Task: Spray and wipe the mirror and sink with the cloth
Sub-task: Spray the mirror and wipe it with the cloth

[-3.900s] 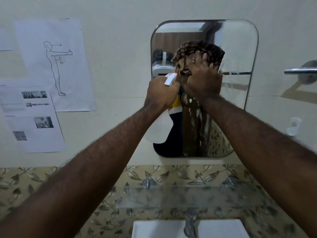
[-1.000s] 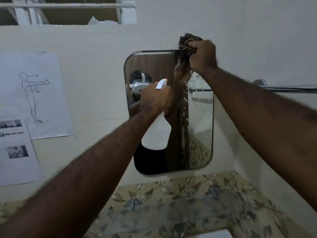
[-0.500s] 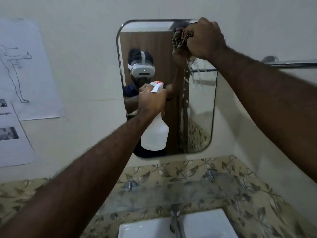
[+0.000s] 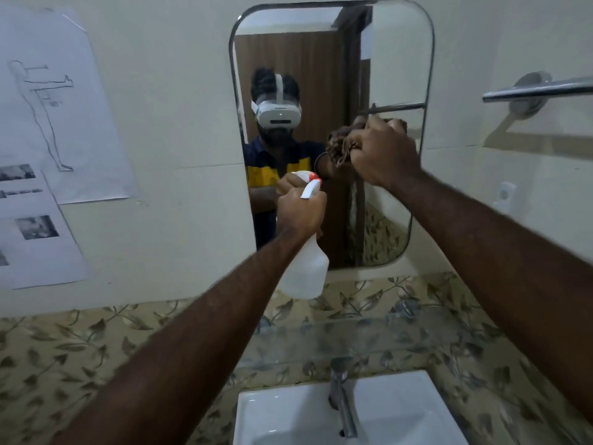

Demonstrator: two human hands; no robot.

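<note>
The rounded wall mirror [image 4: 398,59] hangs straight ahead above the white sink [image 4: 401,409]. My right hand [image 4: 382,152] presses a bunched brown cloth [image 4: 338,144] against the glass at mid height, right of centre. My left hand [image 4: 300,211] grips the neck of a white spray bottle [image 4: 306,271] with a red-and-white trigger, held in front of the mirror's lower middle. The bottle hangs below my fist. The mirror reflects a person wearing a white headset.
A chrome faucet [image 4: 341,396] rises at the back of the sink, under a glass shelf [image 4: 353,338] on the leaf-patterned tiles. A chrome towel bar [image 4: 539,88] sticks out of the wall at right. Printed papers [image 4: 48,123] are taped at left.
My right hand has slid the cloth down from the mirror's top edge to its middle. The left hand keeps the bottle in about the same spot. The view has tilted down, showing more sink.
</note>
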